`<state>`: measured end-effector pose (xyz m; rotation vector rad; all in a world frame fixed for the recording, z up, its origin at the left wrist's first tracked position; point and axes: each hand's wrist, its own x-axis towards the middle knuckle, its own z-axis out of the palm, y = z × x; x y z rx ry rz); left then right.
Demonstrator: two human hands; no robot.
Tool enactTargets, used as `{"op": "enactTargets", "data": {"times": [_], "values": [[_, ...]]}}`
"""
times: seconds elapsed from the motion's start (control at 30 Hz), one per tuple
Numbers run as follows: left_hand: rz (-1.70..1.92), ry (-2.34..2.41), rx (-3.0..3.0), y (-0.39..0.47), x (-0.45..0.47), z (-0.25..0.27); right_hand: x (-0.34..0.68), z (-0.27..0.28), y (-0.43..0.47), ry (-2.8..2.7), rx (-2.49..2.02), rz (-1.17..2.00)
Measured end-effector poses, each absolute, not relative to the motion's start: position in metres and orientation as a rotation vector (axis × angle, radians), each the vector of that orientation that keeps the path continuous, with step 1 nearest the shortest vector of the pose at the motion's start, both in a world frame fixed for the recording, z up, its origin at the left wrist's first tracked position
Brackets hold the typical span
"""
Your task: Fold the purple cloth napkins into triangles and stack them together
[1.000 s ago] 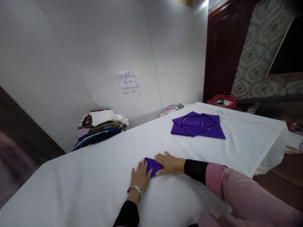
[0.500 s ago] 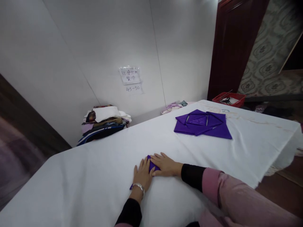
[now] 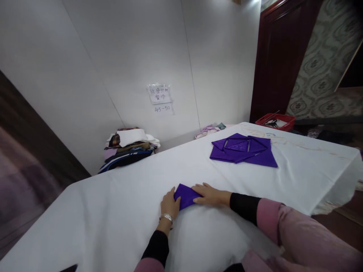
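Observation:
A small folded purple napkin (image 3: 185, 197) lies on the white-covered table (image 3: 127, 211), its pointed top facing away from me. My left hand (image 3: 170, 205) holds its left edge, thumb on top of the cloth and fingers curled along the side. On the opposite side, my right hand (image 3: 211, 195) grips the right corner between thumb and fingers, hiding that corner. Farther back to the right, a larger purple folded cloth (image 3: 241, 149) rests flat, with layered flaps around a middle panel; neither hand touches it.
A pile of folded clothes (image 3: 129, 147) stands beyond the table's far edge, against the white wall (image 3: 141, 49). A handwritten sign (image 3: 160, 98) hangs there. Pink cloths (image 3: 208, 130) and a red basket (image 3: 276, 121) are behind the table. A dark object (image 3: 69, 268) shows at the bottom left edge.
My hands have moved apart, from lying almost together over the napkin to its two sides. Far more of the purple cloth shows now. The larger purple cloth has stayed put.

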<state>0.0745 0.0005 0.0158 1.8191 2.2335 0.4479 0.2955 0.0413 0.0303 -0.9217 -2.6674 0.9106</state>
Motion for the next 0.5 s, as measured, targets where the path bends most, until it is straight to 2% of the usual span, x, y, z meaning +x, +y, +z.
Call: {"op": "enactTargets", "data": {"times": [0.17,0.4,0.5], "values": [[0.586,2.063,1.524,-0.008,0.076,0.026,0.281,0.038,0.053,-2.454,-0.994,1.164],[0.847,1.56,1.427,-0.041,0.075,0.035,0.266,0.041,0.057,-2.479,-0.991,1.324],[0.888,1.487,1.415,-0.047,0.071,0.04,0.267,0.044,0.053,-2.459,-0.883,1.552]]}}
